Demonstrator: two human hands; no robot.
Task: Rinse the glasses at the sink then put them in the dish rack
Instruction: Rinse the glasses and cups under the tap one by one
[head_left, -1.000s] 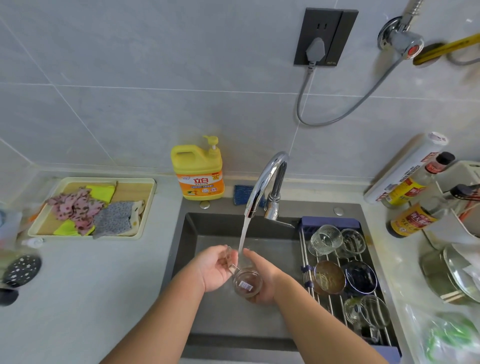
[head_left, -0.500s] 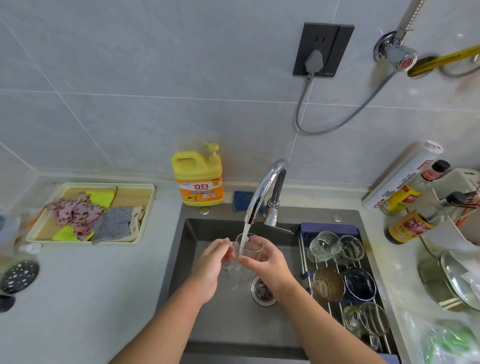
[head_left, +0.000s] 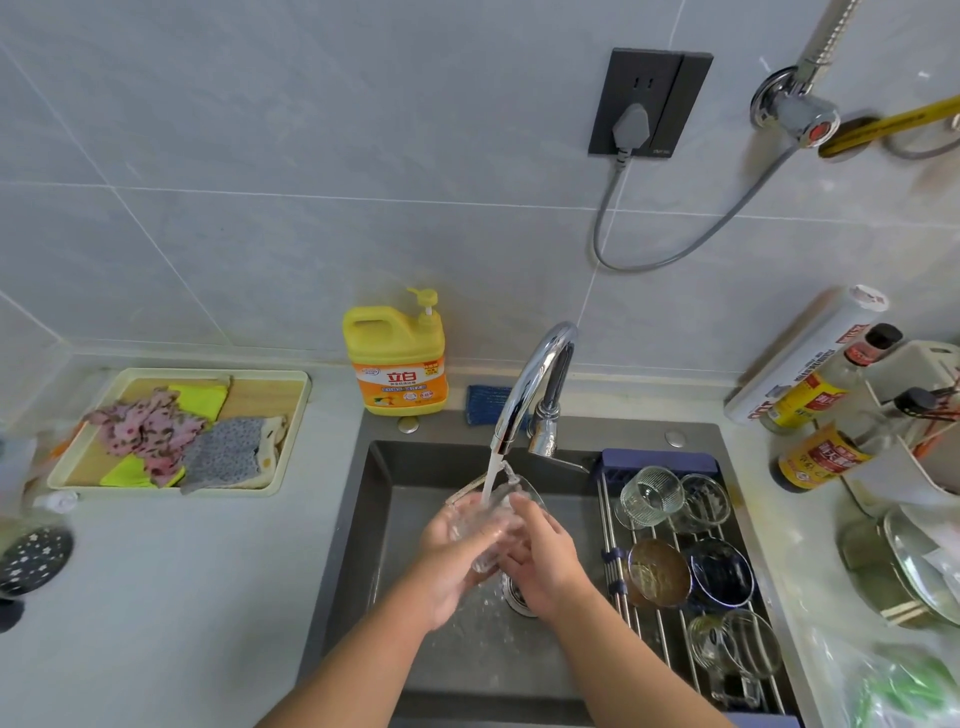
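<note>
Compared with half a second ago, both hands are sitting closer together, partly covering the drain, and the glass (head_left: 485, 525) is lying more enclosed between them. Water is running from the faucet (head_left: 535, 384) onto it, over the sink (head_left: 374, 519). The left hand (head_left: 449, 564) is cupping the glass from the left, and the right hand (head_left: 543, 564) is closing its grip round the other side. Other glasses are resting in the dish rack (head_left: 660, 460) across the sink's right part. On the counter (head_left: 182, 597), the yellow detergent bottle (head_left: 397, 358) is showing "立白" on its orange label. The sauce bottles (head_left: 815, 457) are carrying writing too small to read.
</note>
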